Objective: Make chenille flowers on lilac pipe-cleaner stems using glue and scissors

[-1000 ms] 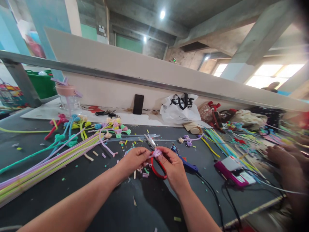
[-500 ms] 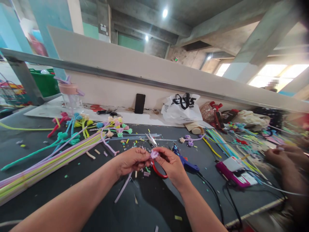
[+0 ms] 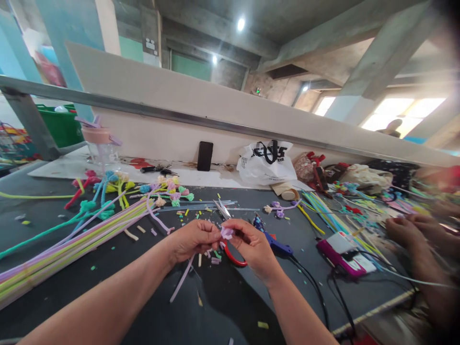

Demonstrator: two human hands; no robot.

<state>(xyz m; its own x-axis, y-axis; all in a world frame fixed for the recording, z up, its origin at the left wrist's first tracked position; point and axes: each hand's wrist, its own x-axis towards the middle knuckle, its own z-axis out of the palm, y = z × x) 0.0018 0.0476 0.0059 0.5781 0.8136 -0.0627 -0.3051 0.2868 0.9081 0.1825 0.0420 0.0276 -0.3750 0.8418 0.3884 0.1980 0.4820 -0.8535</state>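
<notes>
Between my two hands is a small lilac flower (image 3: 226,233) that looks made of fuzzy pipe cleaner. My left hand (image 3: 197,239) pinches its left side with thumb and forefinger. From the right, my right hand (image 3: 250,244) grips the same flower in bent fingers. A lilac pipe cleaner stem (image 3: 182,279) slants down below my left hand; whether it joins the flower is hidden. Red-handled scissors (image 3: 235,257) lie under my right hand, blades pointing away. Just right of it rests a blue glue gun (image 3: 279,245) with a black cord.
A bundle of long pipe cleaners (image 3: 77,247) lies at left, with finished flowers (image 3: 174,191) behind it. A phone (image 3: 205,156) leans on the back panel beside a white bag (image 3: 266,163). A magenta power bank (image 3: 339,258) sits at right, near another person's hands (image 3: 406,232).
The flower has turned a little between my fingers, and its petals show more spread. The whole view has shifted slightly; both hands keep their place over the scissors.
</notes>
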